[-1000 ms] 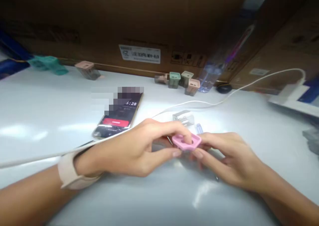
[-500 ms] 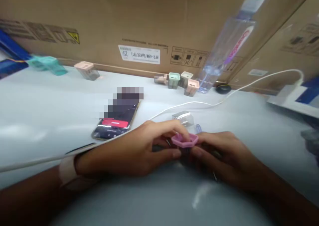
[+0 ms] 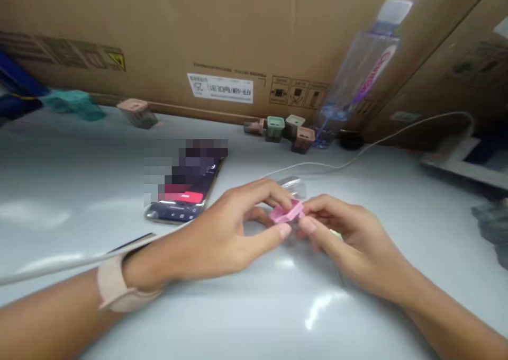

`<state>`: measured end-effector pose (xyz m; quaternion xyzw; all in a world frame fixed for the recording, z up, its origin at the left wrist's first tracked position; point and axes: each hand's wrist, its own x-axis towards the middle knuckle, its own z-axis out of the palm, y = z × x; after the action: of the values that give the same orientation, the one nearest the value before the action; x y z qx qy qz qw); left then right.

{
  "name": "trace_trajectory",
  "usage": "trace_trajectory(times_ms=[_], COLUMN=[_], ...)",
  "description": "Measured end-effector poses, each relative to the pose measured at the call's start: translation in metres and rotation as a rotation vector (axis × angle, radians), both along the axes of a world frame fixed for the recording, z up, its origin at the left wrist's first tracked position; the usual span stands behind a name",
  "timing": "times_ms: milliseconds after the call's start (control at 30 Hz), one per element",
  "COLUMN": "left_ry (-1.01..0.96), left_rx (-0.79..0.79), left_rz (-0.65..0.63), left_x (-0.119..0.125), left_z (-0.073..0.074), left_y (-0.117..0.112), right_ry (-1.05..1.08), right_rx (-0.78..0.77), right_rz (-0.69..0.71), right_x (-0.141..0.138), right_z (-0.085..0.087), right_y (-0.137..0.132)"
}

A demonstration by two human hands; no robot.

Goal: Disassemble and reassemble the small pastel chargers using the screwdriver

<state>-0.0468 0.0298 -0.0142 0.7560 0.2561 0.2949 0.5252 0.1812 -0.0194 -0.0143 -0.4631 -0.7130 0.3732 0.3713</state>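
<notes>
Both hands of the person are raised a little above the white glossy counter, near its middle, and they hold together a small pink plastic piece with angled sides. The left hand grasps this piece from the left side between the thumb and the first fingers, and the right hand grasps it from the right side with its fingertips. The piece is tilted, and I cannot tell if something is inside it. A beige wrist band goes around the left wrist.

Just behind the hands lies a small clear plastic box. To the left of the hands lies a black smartphone with a red bar on its screen, and part of it is blurred. A thin white cable runs across the counter behind the hands.

Along the far edge of the counter stand 4 small containers with pastel lids, a clear plastic bottle, and a round black object. Toward the far left corner are a teal container and a container with a pink lid. A large brown cardboard box with a white label stands behind them.
</notes>
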Motion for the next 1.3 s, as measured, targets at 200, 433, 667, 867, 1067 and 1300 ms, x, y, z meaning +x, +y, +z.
trace_trajectory(times_ms=[200,433,667,867,1067,1300], left_ry=[-0.033,-0.009,0.065,0.199,0.218,0.218], left_rx=[-0.07,-0.013,0.05,0.15,0.195,0.166], left_rz=[0.116,0.071,0.103,0.082,0.083,0.106], left_x=[-0.001,-0.001,0.0,-0.001,0.001,0.003], left_z=[-0.008,-0.004,-0.002,0.007,0.007,0.009], left_y=[-0.002,-0.001,-0.004,-0.005,-0.007,-0.012], right_ry=[-0.036,-0.183,-0.244,-0.248,-0.254,-0.255], right_rx=[0.128,0.407,0.507,0.514,0.537,0.609], right_rz=[-0.026,-0.155,-0.177,-0.193,-0.164,-0.119], right_x=[-0.003,-0.004,-0.008,-0.008,-0.011,-0.012], right_z=[-0.004,-0.007,-0.007,-0.008,-0.009,-0.013], right_y=[-0.003,-0.003,-0.004,-0.004,-0.003,-0.003])
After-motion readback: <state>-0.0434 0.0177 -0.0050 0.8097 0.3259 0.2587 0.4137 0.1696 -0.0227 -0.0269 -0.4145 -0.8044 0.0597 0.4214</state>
